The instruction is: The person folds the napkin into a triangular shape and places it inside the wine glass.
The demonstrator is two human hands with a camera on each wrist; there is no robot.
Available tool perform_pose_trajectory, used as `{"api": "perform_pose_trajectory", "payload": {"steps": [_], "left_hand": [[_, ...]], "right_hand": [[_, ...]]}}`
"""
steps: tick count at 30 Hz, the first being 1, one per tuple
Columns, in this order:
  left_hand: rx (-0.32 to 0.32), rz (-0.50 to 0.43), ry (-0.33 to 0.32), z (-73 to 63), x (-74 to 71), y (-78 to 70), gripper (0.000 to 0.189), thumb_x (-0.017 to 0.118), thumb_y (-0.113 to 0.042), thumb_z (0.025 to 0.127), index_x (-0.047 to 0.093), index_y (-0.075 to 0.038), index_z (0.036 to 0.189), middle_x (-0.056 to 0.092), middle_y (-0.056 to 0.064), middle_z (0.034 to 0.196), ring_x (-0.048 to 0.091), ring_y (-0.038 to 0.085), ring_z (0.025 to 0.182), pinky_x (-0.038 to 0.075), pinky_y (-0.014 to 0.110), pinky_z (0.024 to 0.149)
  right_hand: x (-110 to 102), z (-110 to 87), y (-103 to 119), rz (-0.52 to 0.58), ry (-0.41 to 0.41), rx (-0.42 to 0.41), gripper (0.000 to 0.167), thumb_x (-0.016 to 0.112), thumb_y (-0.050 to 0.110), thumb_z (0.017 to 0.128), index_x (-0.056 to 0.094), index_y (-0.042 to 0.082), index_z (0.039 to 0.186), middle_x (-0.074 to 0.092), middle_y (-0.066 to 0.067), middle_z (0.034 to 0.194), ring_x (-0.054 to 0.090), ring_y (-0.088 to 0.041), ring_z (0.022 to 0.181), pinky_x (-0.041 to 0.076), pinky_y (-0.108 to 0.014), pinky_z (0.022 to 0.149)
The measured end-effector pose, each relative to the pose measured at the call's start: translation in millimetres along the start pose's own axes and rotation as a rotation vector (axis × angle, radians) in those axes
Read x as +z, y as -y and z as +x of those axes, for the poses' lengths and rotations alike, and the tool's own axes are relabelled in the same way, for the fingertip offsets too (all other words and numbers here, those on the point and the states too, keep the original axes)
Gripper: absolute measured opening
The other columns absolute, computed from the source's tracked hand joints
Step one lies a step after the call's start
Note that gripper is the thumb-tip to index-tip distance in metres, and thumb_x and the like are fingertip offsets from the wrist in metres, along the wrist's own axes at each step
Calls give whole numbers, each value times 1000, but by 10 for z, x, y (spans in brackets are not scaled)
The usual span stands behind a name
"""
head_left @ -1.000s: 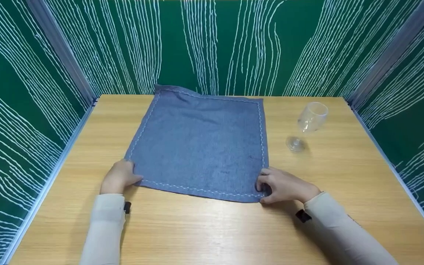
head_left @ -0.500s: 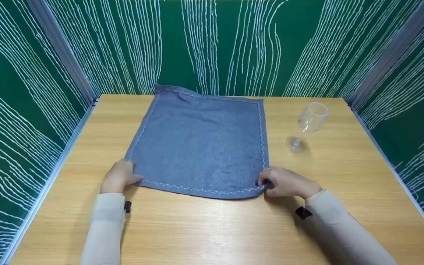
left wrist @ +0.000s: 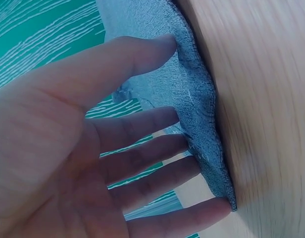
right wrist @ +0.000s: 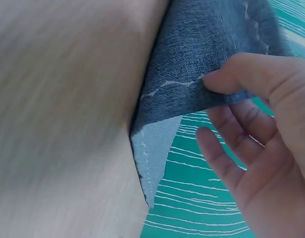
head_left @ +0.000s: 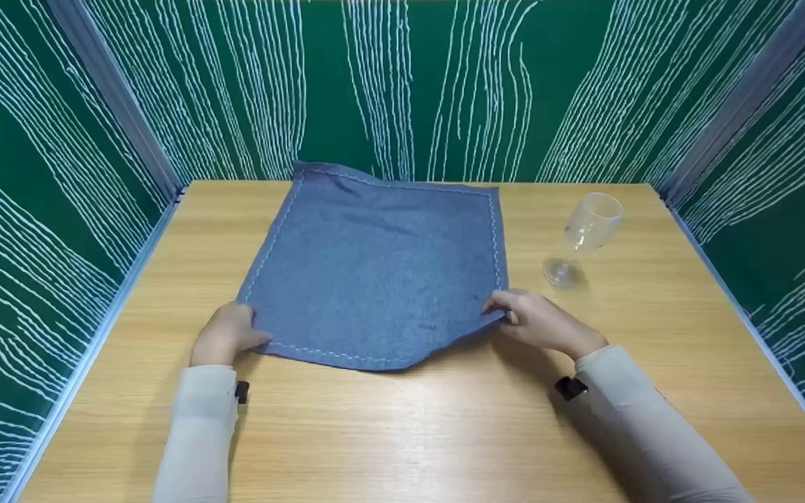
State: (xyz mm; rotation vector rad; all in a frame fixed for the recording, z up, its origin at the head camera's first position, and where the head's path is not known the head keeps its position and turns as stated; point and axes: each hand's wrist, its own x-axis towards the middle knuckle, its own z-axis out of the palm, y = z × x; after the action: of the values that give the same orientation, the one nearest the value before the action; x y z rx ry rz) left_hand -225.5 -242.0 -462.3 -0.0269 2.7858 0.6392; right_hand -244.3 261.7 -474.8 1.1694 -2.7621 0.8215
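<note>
A square blue-grey cloth with white zigzag stitching along its border lies spread on the table. My left hand rests at its near left corner; in the left wrist view the straight fingers and thumb touch the cloth's edge. At the near right, my right hand pinches the cloth's corner between thumb and fingers and holds it raised off the table. The right wrist view shows the thumb on the stitched face, with the other fingers behind the lifted edge.
A clear stemmed wine glass stands upright on the wooden table, to the right of the cloth and beyond my right hand. Green walls with white wavy lines enclose the back and both sides.
My right hand has taken the near right corner of the cloth and moved it up and away from me, so the front edge bends upward. The left hand has stayed put.
</note>
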Motion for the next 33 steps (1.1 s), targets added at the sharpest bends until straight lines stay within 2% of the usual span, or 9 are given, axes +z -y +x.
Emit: {"api": "perform_pose_trajectory", "payload": {"steps": [4, 7, 10, 13, 16, 20, 28, 31, 33], "left_hand": [[-1, -7, 1, -1, 6, -9, 58, 74, -18, 89, 52, 20, 127, 55, 39, 125, 57, 35, 95, 50, 53, 91], [-3, -8, 5, 3, 10, -7, 59, 73, -18, 89, 51, 20, 129, 54, 39, 127, 57, 36, 96, 50, 53, 91], [1, 3, 8, 7, 8, 1, 59, 74, -18, 89, 51, 20, 128, 54, 39, 125, 57, 37, 94, 50, 53, 90], [1, 6, 9, 11, 9, 5, 60, 74, -19, 89, 51, 20, 128, 54, 40, 127, 58, 38, 98, 49, 55, 94], [-2, -2, 14, 12, 9, 10, 62, 74, -19, 89, 50, 20, 130, 52, 40, 128, 58, 40, 102, 47, 56, 96], [-22, -26, 20, 12, 1, 21, 61, 73, -18, 89, 49, 20, 131, 52, 40, 129, 57, 38, 100, 48, 55, 96], [-38, -33, 16, 0, -17, 2, 62, 75, -17, 85, 52, 20, 128, 56, 37, 125, 58, 33, 88, 54, 44, 76], [-44, -47, 19, -5, -11, -6, 62, 76, -18, 86, 51, 20, 129, 56, 37, 124, 59, 33, 88, 54, 44, 76], [-46, -47, 22, -7, -10, -12, 62, 76, -18, 87, 50, 20, 130, 54, 38, 127, 59, 35, 93, 54, 48, 83]], "right_hand": [[-34, 65, -14, 88, -9, 56, 32, 65, -11, 84, 69, 5, 111, 72, -9, 109, 67, -25, 99, 55, -44, 86], [-21, 119, -47, 144, -40, 106, 27, 65, -7, 90, 70, 5, 113, 72, -8, 110, 67, -24, 101, 55, -42, 87], [10, 186, -86, 173, -84, 143, 22, 66, -2, 93, 70, 6, 112, 72, -5, 105, 68, -19, 95, 57, -37, 82], [53, 261, -124, 176, -129, 150, 15, 67, 2, 94, 71, 7, 107, 73, -2, 97, 67, -15, 86, 57, -32, 72], [103, 342, -154, 168, -158, 154, 9, 69, 5, 94, 72, 7, 103, 73, 0, 92, 66, -13, 81, 56, -30, 69], [175, 483, -178, 155, -162, 174, 5, 70, 10, 95, 72, 9, 99, 72, 1, 90, 65, -12, 81, 55, -30, 70], [268, 832, -192, 161, -176, 185, 6, 68, 8, 95, 72, 6, 100, 72, -3, 92, 64, -15, 80, 55, -33, 72], [294, 958, -186, 131, -190, 197, 7, 67, 9, 96, 72, 6, 101, 72, -5, 93, 66, -17, 83, 56, -35, 75], [308, 1029, -178, 106, -190, 212, 8, 67, 11, 97, 72, 7, 101, 72, -5, 94, 67, -18, 85, 56, -36, 77]]}}
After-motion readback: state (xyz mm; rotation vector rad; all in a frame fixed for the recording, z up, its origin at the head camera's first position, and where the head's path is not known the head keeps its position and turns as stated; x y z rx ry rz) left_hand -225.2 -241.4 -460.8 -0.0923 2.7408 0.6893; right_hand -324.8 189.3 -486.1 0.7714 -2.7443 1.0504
